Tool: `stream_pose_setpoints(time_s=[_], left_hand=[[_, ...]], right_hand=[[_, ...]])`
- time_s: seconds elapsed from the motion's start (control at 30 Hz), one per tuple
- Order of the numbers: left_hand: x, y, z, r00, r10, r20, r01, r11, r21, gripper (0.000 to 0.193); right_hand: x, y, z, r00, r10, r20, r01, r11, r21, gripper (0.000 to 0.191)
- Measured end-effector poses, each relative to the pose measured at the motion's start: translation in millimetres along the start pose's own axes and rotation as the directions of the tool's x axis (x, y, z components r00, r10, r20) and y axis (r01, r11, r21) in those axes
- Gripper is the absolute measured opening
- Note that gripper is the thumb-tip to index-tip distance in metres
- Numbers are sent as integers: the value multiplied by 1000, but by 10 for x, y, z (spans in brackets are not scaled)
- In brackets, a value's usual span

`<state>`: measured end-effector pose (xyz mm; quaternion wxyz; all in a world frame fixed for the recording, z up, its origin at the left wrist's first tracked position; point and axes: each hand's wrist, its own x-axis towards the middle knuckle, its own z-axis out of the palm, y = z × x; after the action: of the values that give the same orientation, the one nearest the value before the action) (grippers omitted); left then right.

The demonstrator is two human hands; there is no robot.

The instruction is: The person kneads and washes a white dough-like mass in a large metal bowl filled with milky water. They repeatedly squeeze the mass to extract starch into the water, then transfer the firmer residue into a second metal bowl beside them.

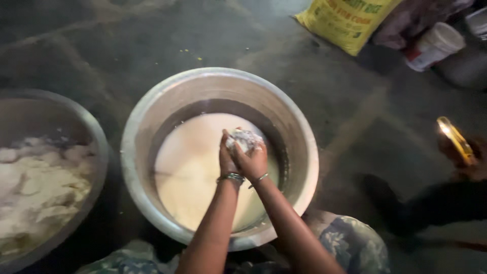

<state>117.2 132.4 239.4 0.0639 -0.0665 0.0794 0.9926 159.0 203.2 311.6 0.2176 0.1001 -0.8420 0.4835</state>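
Note:
A large round metal basin (pixel 152 109) stands on the floor in front of me, part filled with milky white liquid (pixel 190 162). Above the liquid, both my hands press together around a wet white lump (pixel 244 139). My left hand (pixel 227 158) cups it from the left side. My right hand (pixel 253 161) wraps it from the right and below. Each wrist carries a metal bangle. The lump pokes out above my fingers.
A second metal basin (pixel 96 137) at the left holds a heap of white shredded pulp (pixel 35 182). A yellow sack (pixel 345 20) and a white bucket (pixel 436 44) lie at the far right. Another person's hand holds a lit phone (pixel 456 139) at right.

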Motion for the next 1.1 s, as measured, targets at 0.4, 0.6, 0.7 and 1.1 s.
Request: stream_pose_setpoints(time_s=[0.4,0.6,0.7,1.1], left_hand=[[-173,405,-220,989,55,-139,-51,998,36,50],[-140,612,-423,991,102,-85,-96,992,79,49],[-162,694,-386,982,110,-156,-89,987,137,48],[-74,886,-583,968,124,-217,-76,973,216,46]], right_hand=[[303,24,-323,978,-186,-91,141,921,-362,71],[299,131,-226,983,-115,-146,35,886,-463,87],[274,43,-176,983,-103,-153,19,883,-469,90],[137,13,89,992,26,-122,-80,883,-463,88]])
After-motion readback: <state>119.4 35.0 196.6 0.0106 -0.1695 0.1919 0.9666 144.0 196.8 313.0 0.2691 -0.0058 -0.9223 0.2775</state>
